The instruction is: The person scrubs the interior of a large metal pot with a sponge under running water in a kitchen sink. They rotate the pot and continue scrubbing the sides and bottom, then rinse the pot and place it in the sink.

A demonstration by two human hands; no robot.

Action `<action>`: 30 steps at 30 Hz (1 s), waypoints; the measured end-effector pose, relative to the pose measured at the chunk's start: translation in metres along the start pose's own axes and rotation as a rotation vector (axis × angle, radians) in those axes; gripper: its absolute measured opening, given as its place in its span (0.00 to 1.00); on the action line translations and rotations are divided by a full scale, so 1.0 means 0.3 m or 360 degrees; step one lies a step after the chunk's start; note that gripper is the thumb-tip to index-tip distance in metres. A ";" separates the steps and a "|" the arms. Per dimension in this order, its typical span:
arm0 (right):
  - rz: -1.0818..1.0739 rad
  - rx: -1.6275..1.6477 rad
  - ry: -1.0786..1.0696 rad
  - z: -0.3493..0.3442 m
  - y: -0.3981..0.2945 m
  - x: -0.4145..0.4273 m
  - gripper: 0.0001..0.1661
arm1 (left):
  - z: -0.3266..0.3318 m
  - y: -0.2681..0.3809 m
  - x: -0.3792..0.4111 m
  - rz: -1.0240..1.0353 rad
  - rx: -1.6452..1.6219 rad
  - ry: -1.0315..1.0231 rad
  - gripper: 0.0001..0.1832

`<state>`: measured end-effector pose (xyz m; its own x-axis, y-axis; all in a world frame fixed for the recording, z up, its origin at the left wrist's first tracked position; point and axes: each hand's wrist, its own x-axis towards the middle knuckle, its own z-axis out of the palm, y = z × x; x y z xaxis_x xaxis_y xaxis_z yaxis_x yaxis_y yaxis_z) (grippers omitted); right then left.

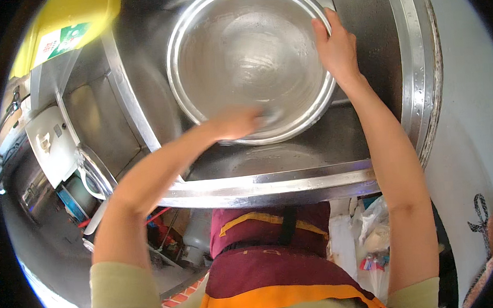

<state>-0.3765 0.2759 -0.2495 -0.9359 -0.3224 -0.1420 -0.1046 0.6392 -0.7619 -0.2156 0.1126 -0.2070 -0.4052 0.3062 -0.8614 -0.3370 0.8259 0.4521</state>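
A large round stainless steel basin (262, 52) rests tilted in a metal sink (273, 186). My right hand (337, 49) grips its rim at the right, thumb on the inner side and fingers outside. Blurred by motion, my left hand (242, 120) is inside the basin near its lower edge. A small greyish thing (271, 115), too blurred to name, shows at the fingertips of that hand.
Left of the divider (132, 97) lies a second sink compartment (102, 115). A yellow plastic container (80, 20) with a label stands at the upper left. Beyond the compartment are a white board (53, 143) and a metal lid (94, 166). A pale wall (469, 100) rises at right.
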 end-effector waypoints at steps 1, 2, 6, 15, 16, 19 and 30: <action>0.0051 -0.0012 -0.0013 -0.001 0.001 0.000 0.24 | -0.066 -0.019 -0.050 -0.0218 0.0207 -0.0174 0.24; 0.0089 -0.0019 -0.0036 -0.008 -0.006 0.006 0.24 | -0.120 -0.032 -0.079 -0.0446 0.0406 -0.0337 0.22; 0.0134 0.0043 -0.0092 -0.007 -0.028 -0.011 0.24 | -0.145 -0.132 -0.021 -0.0376 0.1227 -0.0292 0.20; 0.0180 -0.0039 -0.0153 -0.011 -0.038 0.017 0.25 | 0.068 0.154 0.212 0.0030 -0.0998 0.0567 0.30; 0.0148 -0.0050 -0.0144 -0.004 -0.033 0.008 0.25 | 0.099 0.047 0.193 0.0081 -0.0664 0.0262 0.28; 0.0189 -0.0049 -0.0150 -0.016 -0.030 0.009 0.25 | -0.073 -0.130 0.012 -0.0043 0.0771 -0.0183 0.22; 0.0138 -0.0094 -0.0153 -0.007 -0.036 0.010 0.27 | 0.032 0.191 0.071 0.0026 -0.0957 0.0262 0.32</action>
<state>-0.3789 0.2694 -0.2402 -0.9060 -0.3279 -0.2678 -0.0470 0.7065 -0.7062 -0.2353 0.1710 -0.2017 -0.5237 0.1999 -0.8281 -0.7300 0.3957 0.5572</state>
